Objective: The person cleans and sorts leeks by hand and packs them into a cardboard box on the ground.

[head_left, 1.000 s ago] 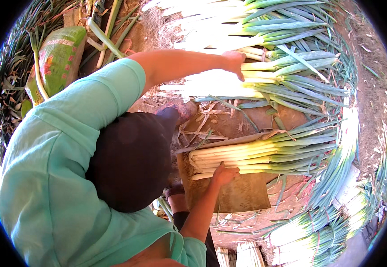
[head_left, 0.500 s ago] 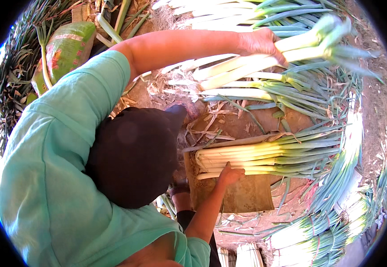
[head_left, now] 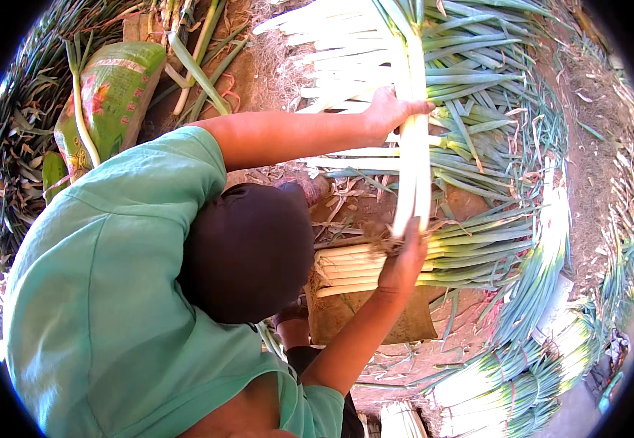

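Note:
My left hand (head_left: pixel 390 113) is closed around a few thick green onions (head_left: pixel 412 157). Their white shafts run up and down the picture, with the leaves at the top. At the root end my right hand (head_left: pixel 404 263) grips low on the shafts, just beside the shaggy roots (head_left: pixel 390 244). Below it, a neat row of green onions (head_left: pixel 342 269) lies with the root ends left and the leaves right. This row rests on a flat brown sheet (head_left: pixel 368 317). My right hand is above the row; whether it touches it I cannot tell.
A large spread of loose green onions (head_left: pixel 470 87) covers the far ground. Several banded bundles (head_left: pixel 496 394) lie at lower right. A green printed sack (head_left: pixel 113 95) stands at upper left. A dark rounded shape (head_left: pixel 248 252) blocks part of the view before my chest.
My left hand has swung the green onions from pointing right to upright in the picture and come leftward. My right hand has left the laid row, moved up and gripped their root end.

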A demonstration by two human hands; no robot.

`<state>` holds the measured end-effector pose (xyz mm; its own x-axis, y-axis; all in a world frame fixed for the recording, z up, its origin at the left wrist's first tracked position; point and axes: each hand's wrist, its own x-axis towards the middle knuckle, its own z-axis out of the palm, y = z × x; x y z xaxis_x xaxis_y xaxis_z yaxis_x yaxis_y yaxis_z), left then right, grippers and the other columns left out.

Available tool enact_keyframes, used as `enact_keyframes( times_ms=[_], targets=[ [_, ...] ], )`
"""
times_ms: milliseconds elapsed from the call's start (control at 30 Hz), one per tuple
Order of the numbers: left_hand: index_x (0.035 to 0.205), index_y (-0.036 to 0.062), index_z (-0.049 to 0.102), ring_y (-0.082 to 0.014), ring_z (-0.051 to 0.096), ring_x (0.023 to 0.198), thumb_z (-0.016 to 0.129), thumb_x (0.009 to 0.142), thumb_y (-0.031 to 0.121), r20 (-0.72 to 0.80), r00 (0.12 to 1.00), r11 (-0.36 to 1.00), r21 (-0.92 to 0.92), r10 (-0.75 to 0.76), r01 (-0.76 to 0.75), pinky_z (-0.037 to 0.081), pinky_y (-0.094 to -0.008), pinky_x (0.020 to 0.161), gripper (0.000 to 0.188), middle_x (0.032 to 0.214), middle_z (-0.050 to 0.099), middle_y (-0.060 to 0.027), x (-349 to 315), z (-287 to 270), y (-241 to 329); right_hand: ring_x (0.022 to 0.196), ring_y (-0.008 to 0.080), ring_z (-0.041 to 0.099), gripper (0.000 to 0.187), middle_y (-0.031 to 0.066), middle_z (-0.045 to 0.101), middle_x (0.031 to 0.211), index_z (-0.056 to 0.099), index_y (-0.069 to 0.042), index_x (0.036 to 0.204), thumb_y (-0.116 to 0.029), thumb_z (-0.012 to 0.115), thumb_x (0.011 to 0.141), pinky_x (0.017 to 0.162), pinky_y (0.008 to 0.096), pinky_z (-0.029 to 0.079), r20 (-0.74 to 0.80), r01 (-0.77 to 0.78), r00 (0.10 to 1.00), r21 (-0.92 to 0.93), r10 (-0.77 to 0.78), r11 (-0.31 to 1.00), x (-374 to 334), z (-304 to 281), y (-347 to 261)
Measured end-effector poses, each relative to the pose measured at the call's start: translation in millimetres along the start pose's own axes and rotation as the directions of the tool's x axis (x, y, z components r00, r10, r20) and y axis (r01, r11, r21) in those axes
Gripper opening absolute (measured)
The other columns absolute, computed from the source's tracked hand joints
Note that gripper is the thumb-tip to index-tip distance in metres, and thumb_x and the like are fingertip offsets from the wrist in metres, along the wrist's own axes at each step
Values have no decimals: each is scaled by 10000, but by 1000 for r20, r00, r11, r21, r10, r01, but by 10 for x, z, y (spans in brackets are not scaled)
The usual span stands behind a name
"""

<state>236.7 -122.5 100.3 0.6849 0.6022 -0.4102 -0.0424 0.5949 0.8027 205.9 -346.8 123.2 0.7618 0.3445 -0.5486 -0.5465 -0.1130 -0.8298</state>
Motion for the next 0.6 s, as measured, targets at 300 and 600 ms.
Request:
enact_keyframes(
  times_ms=[300, 600],
  targets=[
    [962, -17, 591, -195, 586, 614, 744, 733, 172, -53, 998, 995, 94, -25, 30, 509, -320, 573, 333, 787, 623, -104, -136, -360, 107, 815, 148, 581, 359, 80, 599, 987, 504, -5, 1154, -293, 512, 939, 689, 265, 489, 298, -405, 894, 214, 335, 889, -781, 463, 740],
    [941, -46, 568, -181, 601, 611, 744, 743, 266, 3, 958, 894, 358, 286, -268, 541, -316, 606, 409, 737, 608, -115, 348, -1140, 1437, 1030, 294, 560, 386, 203, 580, 1120, 511, 32, 1186, -247, 517, 920, 872, 363, 434, 426, 345, 898, -521, -112, 781, -1046, 316, 1660]
  ],
)
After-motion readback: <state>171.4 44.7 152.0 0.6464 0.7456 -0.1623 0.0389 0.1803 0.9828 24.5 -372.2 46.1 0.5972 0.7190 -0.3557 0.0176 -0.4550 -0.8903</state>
